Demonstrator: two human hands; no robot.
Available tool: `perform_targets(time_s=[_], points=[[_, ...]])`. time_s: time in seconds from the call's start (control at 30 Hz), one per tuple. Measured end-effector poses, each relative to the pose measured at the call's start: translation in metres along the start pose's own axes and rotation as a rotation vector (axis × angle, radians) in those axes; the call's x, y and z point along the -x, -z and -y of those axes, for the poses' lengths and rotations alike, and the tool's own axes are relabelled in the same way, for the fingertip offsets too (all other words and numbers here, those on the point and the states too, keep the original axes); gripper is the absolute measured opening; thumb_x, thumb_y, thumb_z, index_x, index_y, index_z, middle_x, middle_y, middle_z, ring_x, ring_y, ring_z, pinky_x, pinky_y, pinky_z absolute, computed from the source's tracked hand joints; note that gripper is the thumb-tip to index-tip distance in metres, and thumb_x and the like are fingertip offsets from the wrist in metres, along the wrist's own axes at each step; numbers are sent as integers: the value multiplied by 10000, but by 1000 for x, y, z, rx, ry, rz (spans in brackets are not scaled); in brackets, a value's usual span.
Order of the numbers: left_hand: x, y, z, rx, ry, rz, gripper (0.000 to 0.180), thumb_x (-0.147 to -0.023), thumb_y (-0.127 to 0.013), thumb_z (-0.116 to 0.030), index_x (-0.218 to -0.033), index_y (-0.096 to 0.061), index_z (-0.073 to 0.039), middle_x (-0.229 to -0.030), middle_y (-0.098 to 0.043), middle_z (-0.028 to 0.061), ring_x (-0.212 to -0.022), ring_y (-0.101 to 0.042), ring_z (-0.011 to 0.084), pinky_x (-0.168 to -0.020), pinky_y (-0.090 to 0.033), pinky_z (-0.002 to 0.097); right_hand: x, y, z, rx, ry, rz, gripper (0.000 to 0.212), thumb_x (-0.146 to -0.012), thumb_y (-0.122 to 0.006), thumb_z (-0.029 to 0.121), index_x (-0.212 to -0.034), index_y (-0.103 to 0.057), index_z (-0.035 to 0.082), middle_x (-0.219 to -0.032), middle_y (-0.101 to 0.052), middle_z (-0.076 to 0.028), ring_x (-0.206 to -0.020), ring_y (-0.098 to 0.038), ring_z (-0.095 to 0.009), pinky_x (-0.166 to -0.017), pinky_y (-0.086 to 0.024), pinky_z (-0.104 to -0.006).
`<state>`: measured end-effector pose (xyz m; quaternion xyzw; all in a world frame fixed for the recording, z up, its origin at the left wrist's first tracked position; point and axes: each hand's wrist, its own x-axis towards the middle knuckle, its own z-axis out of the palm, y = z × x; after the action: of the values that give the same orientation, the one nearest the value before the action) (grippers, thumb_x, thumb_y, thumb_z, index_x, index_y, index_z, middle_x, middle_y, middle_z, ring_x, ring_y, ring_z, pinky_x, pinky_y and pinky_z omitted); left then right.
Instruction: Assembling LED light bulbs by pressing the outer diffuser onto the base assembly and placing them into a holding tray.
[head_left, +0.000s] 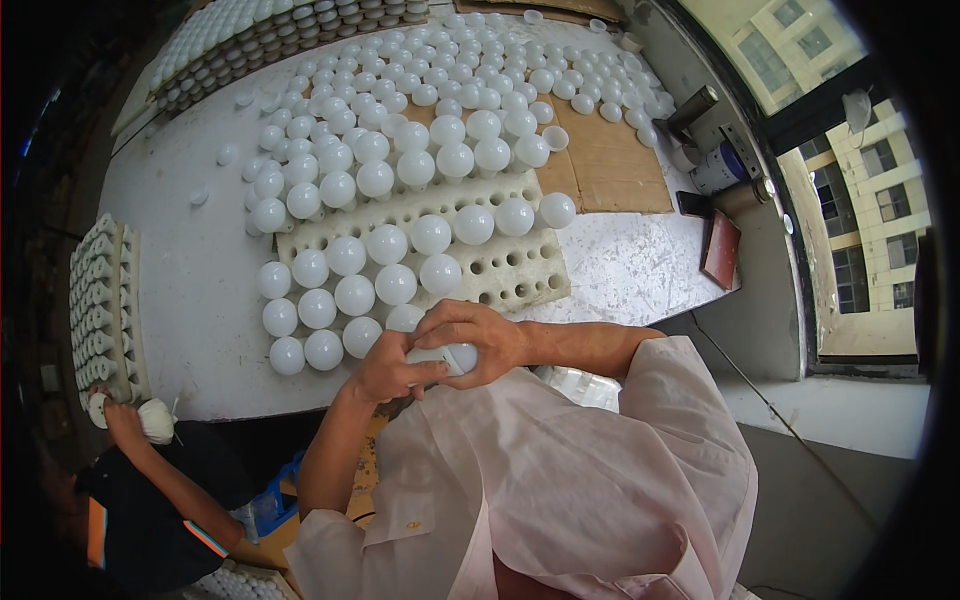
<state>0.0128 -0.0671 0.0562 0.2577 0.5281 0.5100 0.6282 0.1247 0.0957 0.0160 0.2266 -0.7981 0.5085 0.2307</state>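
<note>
Bulb [461,358] btwn L hand [388,370] & R hand [488,340], each grip curled round it.

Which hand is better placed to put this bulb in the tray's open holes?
Probably your right hand: it lies nearer the open holes of the tray. Your left hand sits farther away, though both hold the bulb.
</note>
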Motion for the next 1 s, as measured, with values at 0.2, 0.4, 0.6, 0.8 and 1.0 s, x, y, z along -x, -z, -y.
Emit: perform_targets(time_s=[0.2, 0.4, 0.6, 0.8, 1.0], points=[[-11, 7, 16, 182, 136, 32, 356, -822, -676, -154, -1034, -538, 96, -774, -618, 123, -444, -556, 99, -298, -338, 184, 2, 1, 1, -103, -90, -31, 537, -545, -782, 46, -1033, -559, 48, -989, -564, -106, -913, -566, -266, -769, -486, -364], [-28, 38, 52, 440, 155, 223, 468, -927, -536, -346, -1112, -506, 83, -833, -639, 219, -466, -620, 193, -274, -354, 189, -1, 10, -1, -224, -380, -26, 565, -585, -792, 35, -1085, -530, 68, -1096, -529, -106, -1038, -516, -259, -858, -452, -370], [-49, 7, 81, 1192, -238, 486, 634, -963, -389, -465, -1369, -285, 10, -1032, -563, 352, -585, -672, 336, -304, -448, 251, 11, 19, 0, -569, -640, -91, 841, -757, -752, 39, -1456, -290, 108, -1368, -434, -121, -1141, -506, -229, -980, -416, -398], [-55, 5, 93, 1316, -187, 684, 705, -962, -275, -543, -1387, -262, 19, -1061, -530, 383, -496, -635, 295, -316, -451, 272, 24, 29, -14, -776, -710, -65, 811, -802, -726, 90, -1468, -264, 110, -1271, -523, -92, -1084, -527, -168, -967, -429, -351], [-49, 12, 88, 947, 12, 286, 750, -957, -215, -580, -1349, -322, 50, -1004, -604, 325, -454, -615, 255, -337, -453, 263, 29, 21, -18, -656, -722, -164, 711, -781, -715, 72, -1404, -372, 70, -1264, -484, -79, -1106, -509, -179, -966, -414, -353]])
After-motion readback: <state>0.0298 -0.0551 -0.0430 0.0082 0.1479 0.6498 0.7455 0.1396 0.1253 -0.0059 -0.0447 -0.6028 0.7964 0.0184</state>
